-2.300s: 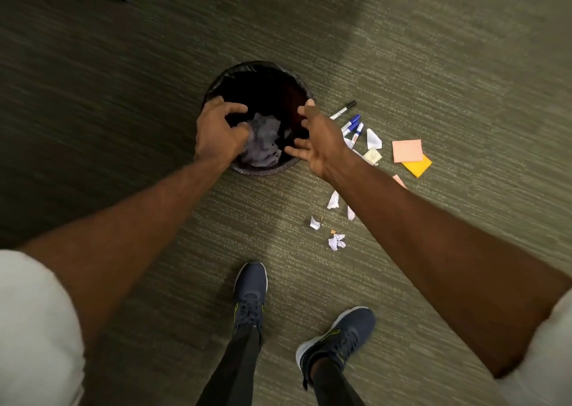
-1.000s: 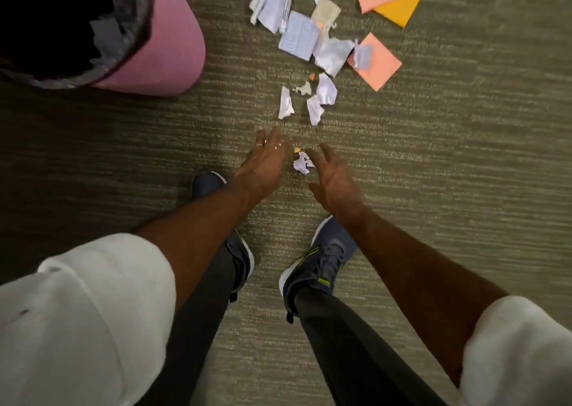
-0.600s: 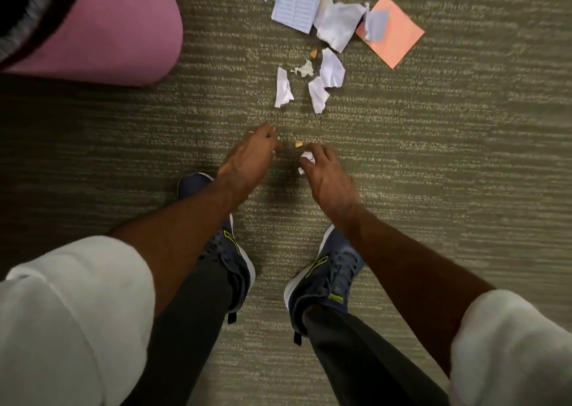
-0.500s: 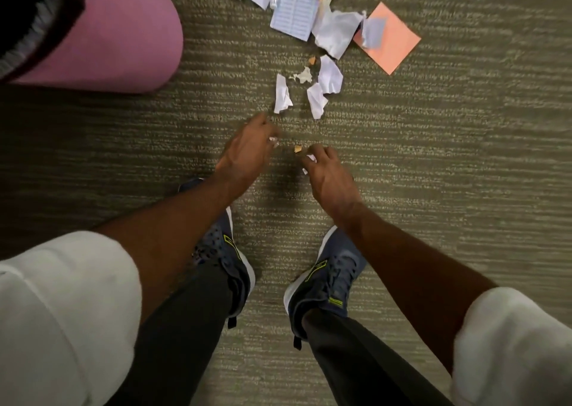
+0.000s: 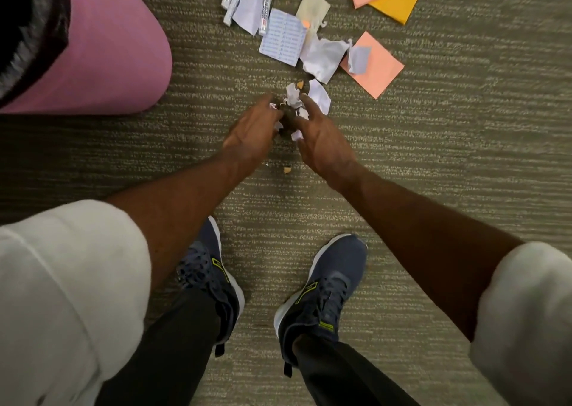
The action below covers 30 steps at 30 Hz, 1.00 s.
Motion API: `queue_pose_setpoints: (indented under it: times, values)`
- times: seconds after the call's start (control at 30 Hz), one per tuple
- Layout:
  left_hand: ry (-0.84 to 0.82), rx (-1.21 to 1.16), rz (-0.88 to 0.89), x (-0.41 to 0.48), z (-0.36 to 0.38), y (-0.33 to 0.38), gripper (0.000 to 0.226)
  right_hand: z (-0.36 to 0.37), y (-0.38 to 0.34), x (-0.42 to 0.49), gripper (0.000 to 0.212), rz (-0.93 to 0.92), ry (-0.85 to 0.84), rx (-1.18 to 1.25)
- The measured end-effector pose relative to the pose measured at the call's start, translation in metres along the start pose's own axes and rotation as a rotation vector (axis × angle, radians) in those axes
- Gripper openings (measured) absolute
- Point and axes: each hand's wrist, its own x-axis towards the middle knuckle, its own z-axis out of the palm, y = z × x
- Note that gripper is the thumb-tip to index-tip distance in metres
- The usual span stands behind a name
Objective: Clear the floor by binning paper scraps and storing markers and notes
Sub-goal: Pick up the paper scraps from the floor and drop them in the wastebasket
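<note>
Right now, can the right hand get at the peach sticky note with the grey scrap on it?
Probably yes. The peach sticky note lies on open carpet just beyond the right hand, with only flat paper between, though that hand holds white scraps.

No wording can be read here. The white marker barrel with a red-and-white label [image 5: 265, 6] carries dark print along its length, too blurred to make out. The small white sheet with rows of blue print [image 5: 283, 37] just beside it is equally illegible (only line after line shows). The dark blue running shoes [image 5: 328, 281] bear yellow-green outline marks, with no letters visible.
</note>
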Motion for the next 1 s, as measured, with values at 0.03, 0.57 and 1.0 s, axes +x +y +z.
queue_pose_setpoints:
  times: [0.03,0.57,1.0]
  values:
    - [0.005,-0.007,0.025,0.002,0.001,-0.003,0.029,-0.001,0.0,0.004,0.052,-0.005,0.011,-0.012]
    - [0.118,-0.341,-0.186,-0.03,-0.059,0.001,0.012,-0.047,-0.032,-0.011,0.033,0.002,-0.015,-0.018]
    - [0.655,-0.708,-0.309,-0.124,-0.241,0.043,0.013,-0.194,-0.189,-0.003,0.028,-0.034,0.248,0.234]
